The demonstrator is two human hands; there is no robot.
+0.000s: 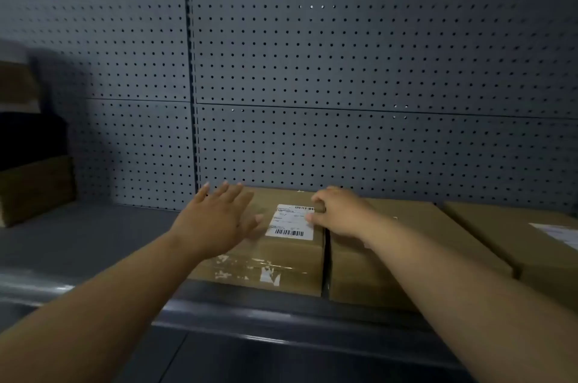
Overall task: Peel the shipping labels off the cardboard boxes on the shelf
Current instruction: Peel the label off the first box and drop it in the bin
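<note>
a grey metal shelf [93,235] runs across the lower half of the frame, backed by a grey pegboard wall [344,70]. left of centre the shelf floor lies bare, between the cardboard boxes and a stack of dark boxes [34,188] at the left edge. the shelf's rounded front lip [250,317] crosses the bottom of the frame.

three closed cardboard boxes stand in a row against the pegboard, from centre to right. the left box [281,260] and the middle box [422,217] stand just beside each other with a thin dark gap between them. the right box [500,232] runs off the right edge. what is inside them cannot be told.

your left hand [219,220] is over the left side of the left box's top, its fingers [230,192] straight, spread wide and holding nothing. whether it touches the cardboard is unclear.

your right hand [337,210] sits at the gap between the left and middle boxes. its fingers [317,201] are curled narrow, and thumb and forefinger pinch the right edge of the white shipping label [289,223].

that label lies on top of the left box, toward its right side, with barcodes showing. blur hides whether its edge is lifted. a second label [556,232] shows on the right box.
</note>
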